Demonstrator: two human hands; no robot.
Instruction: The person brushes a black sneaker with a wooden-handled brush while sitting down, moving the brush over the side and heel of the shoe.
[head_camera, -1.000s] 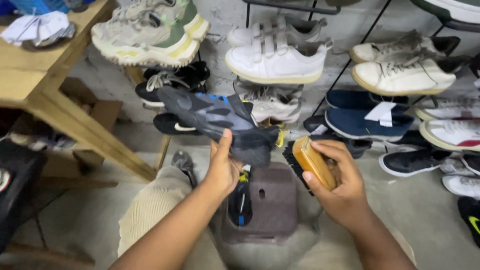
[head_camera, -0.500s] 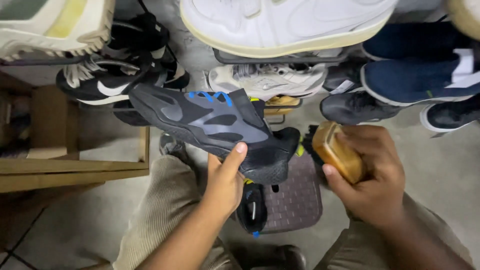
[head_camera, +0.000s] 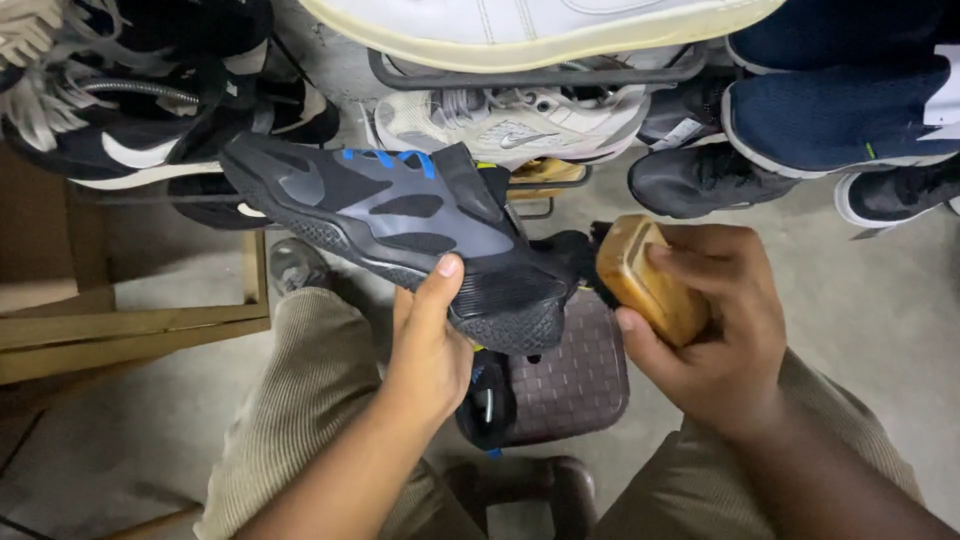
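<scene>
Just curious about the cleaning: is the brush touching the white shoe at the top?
No, the right hand holds the wooden brush against the heel of the dark grey sneaker, well below the white shoe.

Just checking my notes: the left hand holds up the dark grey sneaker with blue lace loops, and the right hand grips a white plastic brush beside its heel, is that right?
Not quite. In the head view the right hand grips a brown wooden brush, not a white plastic one. The rest stands: the left hand holds up the dark grey sneaker with blue lace loops, and the brush is beside its heel.
</scene>
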